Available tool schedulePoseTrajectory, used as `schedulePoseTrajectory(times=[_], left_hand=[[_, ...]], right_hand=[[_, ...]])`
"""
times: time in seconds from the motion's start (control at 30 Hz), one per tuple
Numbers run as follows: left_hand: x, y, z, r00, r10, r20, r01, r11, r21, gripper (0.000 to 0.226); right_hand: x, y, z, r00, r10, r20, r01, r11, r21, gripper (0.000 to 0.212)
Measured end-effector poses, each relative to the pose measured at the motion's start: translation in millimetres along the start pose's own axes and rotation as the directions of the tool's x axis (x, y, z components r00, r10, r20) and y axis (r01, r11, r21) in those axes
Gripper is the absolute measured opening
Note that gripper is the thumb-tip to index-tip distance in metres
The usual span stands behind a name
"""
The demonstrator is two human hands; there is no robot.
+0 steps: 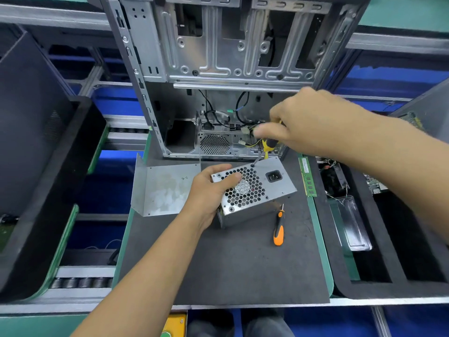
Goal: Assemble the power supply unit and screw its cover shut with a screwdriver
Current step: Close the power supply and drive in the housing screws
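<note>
The grey metal power supply unit point(272, 188) stands tilted on the dark mat point(243, 263), its honeycomb fan grille and power socket facing up. My left hand point(209, 188) grips its left side, thumb on the grille. My right hand point(308, 122) holds a yellow-and-black screwdriver point(267, 145) upright, its tip on a screw at the unit's far top edge. The bent metal cover plate point(162, 188) lies left of the unit.
A second, orange-handled screwdriver point(279, 227) lies on the mat right of the unit. An open computer case point(218, 57) stands behind, with cables inside. A green memory stick point(307, 177) lies at the mat's right edge. Black foam trays point(401, 288) flank both sides.
</note>
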State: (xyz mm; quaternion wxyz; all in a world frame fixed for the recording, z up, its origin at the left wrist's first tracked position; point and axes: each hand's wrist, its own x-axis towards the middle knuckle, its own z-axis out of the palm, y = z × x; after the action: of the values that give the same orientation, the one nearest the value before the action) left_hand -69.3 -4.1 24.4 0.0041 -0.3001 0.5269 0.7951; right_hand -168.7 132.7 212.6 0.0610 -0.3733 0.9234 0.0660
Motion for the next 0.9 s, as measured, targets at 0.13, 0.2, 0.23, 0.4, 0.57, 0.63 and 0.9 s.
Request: schedulePoseTrajectory(times=[0.13,0.2,0.23,0.4,0.57,0.63,0.9], left_hand=[[1,-1,0,1.0,0.011,0.022,-0.012,1.0,0.025,0.039],[0,-1,1,1.0,0.012,0.02,-0.012,0.999,0.03,0.043],[0,-1,0,1.0,0.009,0.018,-0.009,1.0,0.029,0.046],[2,-2,-2,0.999,-0.005,0.045,0.006,1.0,-0.013,0.038],[2,-2,-3,0.999,0.02,0.031,-0.021,1.0,0.014,0.035],[1,-3,-2,0.999,0.033,0.029,-0.034,0.999,0.041,0.035],[-2,-6,0,0.999,0.042,0.029,-0.043,0.999,0.029,0.037]], right_hand=[[-4,1,-11,0.975,-0.191,0.11,0.163,0.961,0.223,0.011],[-2,2,-14,0.978,-0.184,0.093,0.173,0.978,0.114,0.011],[-2,0,-15,0.982,-0.163,0.092,0.158,0.986,0.061,0.008],[-1,-11,-8,0.998,-0.055,0.006,0.055,0.981,-0.185,0.043],[-3,0,-7,0.989,-0.095,0.113,0.08,0.988,0.13,0.025],[-5,3,-11,0.976,-0.19,0.104,0.168,0.968,0.189,0.009],[-2,-13,-6,0.992,-0.068,-0.104,0.046,0.979,-0.199,0.056]])
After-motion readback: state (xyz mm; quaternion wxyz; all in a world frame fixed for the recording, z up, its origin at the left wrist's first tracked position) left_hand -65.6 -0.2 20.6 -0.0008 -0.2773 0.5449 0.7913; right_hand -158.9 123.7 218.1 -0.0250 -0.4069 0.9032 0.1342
